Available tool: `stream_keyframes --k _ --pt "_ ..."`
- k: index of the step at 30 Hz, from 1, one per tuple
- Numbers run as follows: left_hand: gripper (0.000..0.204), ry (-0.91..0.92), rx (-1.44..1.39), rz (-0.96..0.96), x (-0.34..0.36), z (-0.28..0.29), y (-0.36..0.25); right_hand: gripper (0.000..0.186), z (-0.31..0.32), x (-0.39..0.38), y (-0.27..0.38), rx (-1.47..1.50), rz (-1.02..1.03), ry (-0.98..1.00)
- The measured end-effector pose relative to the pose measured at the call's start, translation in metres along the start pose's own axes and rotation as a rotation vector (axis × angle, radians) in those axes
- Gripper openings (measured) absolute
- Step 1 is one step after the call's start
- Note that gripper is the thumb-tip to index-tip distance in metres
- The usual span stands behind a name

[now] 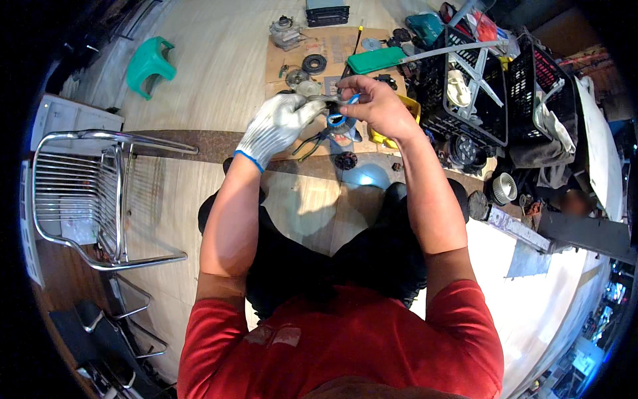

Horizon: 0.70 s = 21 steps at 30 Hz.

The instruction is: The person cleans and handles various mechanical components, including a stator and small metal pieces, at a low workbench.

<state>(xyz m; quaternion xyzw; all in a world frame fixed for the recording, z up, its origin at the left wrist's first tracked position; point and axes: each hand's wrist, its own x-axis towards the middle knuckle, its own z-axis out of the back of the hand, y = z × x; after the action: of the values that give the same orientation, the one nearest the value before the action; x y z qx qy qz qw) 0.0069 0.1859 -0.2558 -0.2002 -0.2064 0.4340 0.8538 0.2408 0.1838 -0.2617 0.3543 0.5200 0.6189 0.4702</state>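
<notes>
My left hand [279, 123] wears a white knitted work glove with a blue cuff. My right hand [380, 110] is bare. Both are raised close together over the floor, fingers closed on a greyish thing with a blue rim [337, 120], which looks like a second glove with the same blue cuff; my fingers hide most of it. Below them lie pliers [307, 147] with dark and yellow handles and a round dark part [345, 160]. Beyond my hands, a black ring [314, 64] and a metal housing [286, 33] rest on flattened cardboard [339, 41].
Black plastic crates [497, 100] full of parts stand at the right, near a green lid [375, 60] and a yellow container [413, 106]. A white fan wheel [504, 189] lies closer to me. On the left are a metal chair [119, 199] and a green stool [147, 65].
</notes>
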Motion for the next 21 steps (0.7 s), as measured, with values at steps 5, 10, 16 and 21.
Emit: stream_keyframes --k 5,10,16,21 --pt "0.033 -0.049 -0.217 0.267 0.005 0.006 -0.011 0.050 -0.001 0.000 0.009 0.096 0.005 0.066" --pt "0.038 0.073 -0.395 0.234 0.004 0.004 -0.008 0.052 0.001 0.001 0.004 0.104 -0.038 0.044" --pt "0.046 0.232 -0.424 0.312 0.007 0.012 -0.026 0.052 -0.003 -0.001 0.003 0.119 -0.032 -0.007" --pt "0.041 0.046 -0.268 0.084 0.006 -0.008 -0.011 0.053 -0.010 0.002 0.000 0.047 -0.009 -0.015"
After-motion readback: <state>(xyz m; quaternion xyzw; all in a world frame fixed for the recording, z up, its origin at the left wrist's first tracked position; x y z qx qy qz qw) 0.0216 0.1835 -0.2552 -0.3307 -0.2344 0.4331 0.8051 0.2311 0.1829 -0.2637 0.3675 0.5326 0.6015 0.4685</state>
